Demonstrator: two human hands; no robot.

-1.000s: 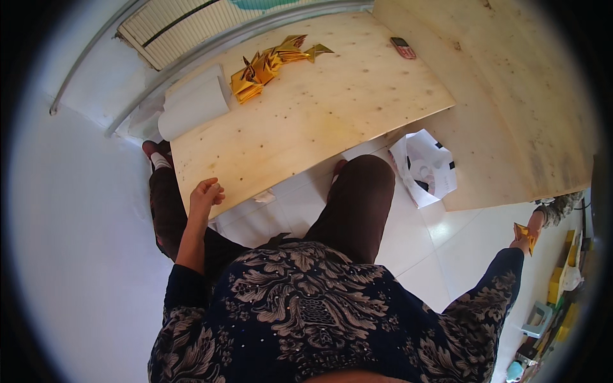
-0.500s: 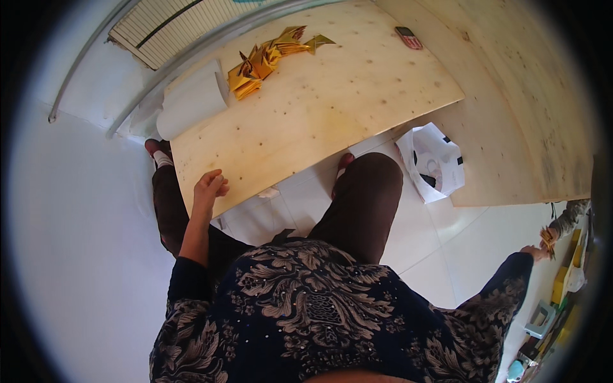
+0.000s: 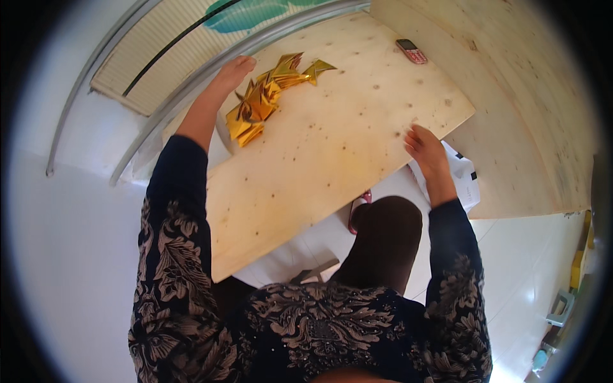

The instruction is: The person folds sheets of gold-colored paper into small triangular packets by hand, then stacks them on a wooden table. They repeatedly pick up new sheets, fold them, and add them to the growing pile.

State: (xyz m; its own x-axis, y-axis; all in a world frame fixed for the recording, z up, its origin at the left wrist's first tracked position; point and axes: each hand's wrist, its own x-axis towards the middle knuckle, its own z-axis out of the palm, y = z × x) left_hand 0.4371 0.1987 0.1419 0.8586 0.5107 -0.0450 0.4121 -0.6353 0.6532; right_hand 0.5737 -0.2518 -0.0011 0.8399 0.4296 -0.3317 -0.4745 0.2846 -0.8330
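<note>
A row of folded gold foil papers (image 3: 258,105) lies on the left part of the wooden table. Just behind it, by the metal rail, my left hand (image 3: 236,69) reaches out with its fingers extended and nothing visible in them. Above the table's near right edge is my right hand (image 3: 426,148), slightly blurred, its fingers loosely bent and apart; I see nothing in it. Both hands appear free of the gold papers.
The wooden table (image 3: 306,153) slants across my front. A mobile phone (image 3: 411,51) lies at its far right. Below the right edge stands a white bag (image 3: 466,182). A white sheet (image 3: 218,145) is partly hidden by the papers. Grey rails (image 3: 182,92) run along the left.
My right hand has come from the far right, where it met another person's hand at a gold piece, to the table edge. My left hand has moved forward past the gold papers.
</note>
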